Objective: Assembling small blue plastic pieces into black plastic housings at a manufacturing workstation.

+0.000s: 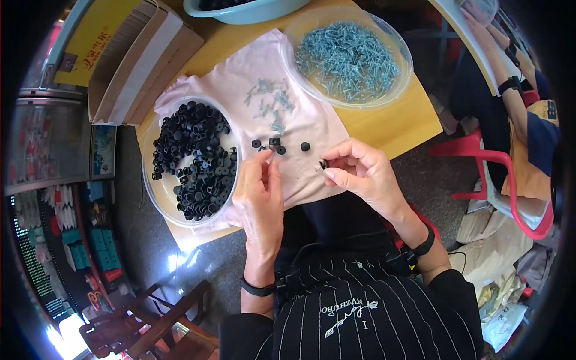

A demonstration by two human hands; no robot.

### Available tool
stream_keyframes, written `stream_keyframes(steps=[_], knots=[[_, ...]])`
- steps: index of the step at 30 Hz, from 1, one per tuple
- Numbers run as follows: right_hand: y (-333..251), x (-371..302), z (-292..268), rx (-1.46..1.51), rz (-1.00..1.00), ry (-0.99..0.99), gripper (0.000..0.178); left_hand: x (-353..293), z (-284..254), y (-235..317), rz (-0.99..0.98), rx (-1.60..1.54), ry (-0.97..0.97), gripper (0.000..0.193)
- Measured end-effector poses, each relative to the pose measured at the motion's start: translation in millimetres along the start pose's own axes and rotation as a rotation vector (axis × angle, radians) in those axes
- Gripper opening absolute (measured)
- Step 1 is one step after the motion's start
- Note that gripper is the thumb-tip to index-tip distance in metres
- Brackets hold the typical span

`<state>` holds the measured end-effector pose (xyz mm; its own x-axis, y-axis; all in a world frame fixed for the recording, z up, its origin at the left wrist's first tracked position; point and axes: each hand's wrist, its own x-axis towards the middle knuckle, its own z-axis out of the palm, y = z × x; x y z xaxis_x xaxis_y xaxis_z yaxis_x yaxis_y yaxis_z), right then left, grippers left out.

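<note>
My right hand (363, 174) pinches a small black plastic part (324, 164) between thumb and fingertips, above the pink cloth (312, 126). To its left, my left hand (261, 192) has its fingers bent and thumb and forefinger drawn close together. Whatever is between them, if anything, I cannot make out. Just past those fingertips lie several loose black parts (281, 150), and one more black part (305, 146) sits apart to the right. Beside my left hand stands a round clear tub (235, 129) filled with black plastic parts (204, 180). Farther up the cloth, small silvery screws (273, 102) lie scattered.
A round clear tub (410, 66) of screws (348, 60) stands at the far right of the yellow table (390, 129). A cardboard box (141, 66) and a pale blue basin (252, 13) are at the back. At right are a red chair (510, 162) and another person's arm (510, 102).
</note>
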<state>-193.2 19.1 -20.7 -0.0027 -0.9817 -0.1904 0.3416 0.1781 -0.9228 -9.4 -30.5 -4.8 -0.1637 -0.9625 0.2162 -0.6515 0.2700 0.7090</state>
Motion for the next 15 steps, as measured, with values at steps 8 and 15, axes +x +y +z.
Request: stream_keyframes(steps=[8, 15], knots=[[-0.8, 0.6, -0.8, -0.040, 0.006, -0.002, 0.021, 3.2, 5.1, -8.1, -0.087, 0.103, 0.027, 0.025], [0.0, 1.5, 0.4, -0.081, -0.029, -0.014, 0.020, 5.4, 4.8, -4.8, -0.009, 0.132, 0.061, 0.019]])
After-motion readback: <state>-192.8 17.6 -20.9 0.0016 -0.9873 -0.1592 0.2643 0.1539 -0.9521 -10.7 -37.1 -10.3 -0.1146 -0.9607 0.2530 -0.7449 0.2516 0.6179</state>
